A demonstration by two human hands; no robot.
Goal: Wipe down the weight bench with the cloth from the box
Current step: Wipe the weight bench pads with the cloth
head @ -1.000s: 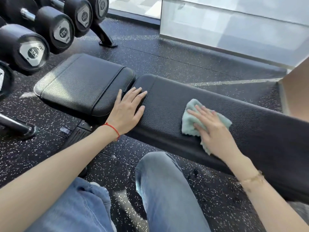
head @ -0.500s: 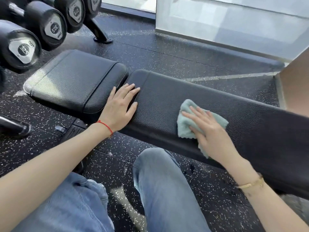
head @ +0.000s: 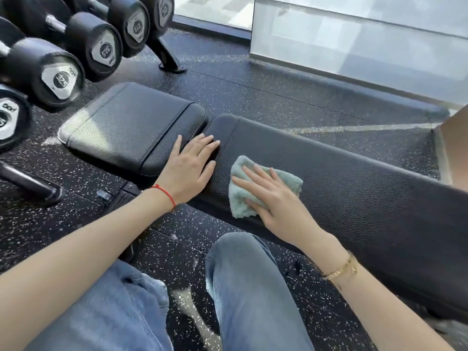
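The right hand (head: 274, 198) lies flat on the cloth (head: 243, 198) with its fingers straight and a little spread. It presses the cloth down on the surface of the bench (head: 354, 188); this grip is open and does not curl round anything. The cloth is pale green and crumpled, and it sits on the long black pad, close to the pad's left end and near its front edge. Part of the cloth pokes out past the fingertips and below the thumb. The left hand (head: 190, 171) also lies flat, fingers straight and apart, so its grip is open too and holds nothing. It rests where the long pad meets the seat pad (head: 126, 127), with the fingers across the gap between them. The two hands are near each other but do not touch. Dumbbells (head: 60, 79) sit on a rack at the left. A box (head: 455, 138) shows at the right edge.
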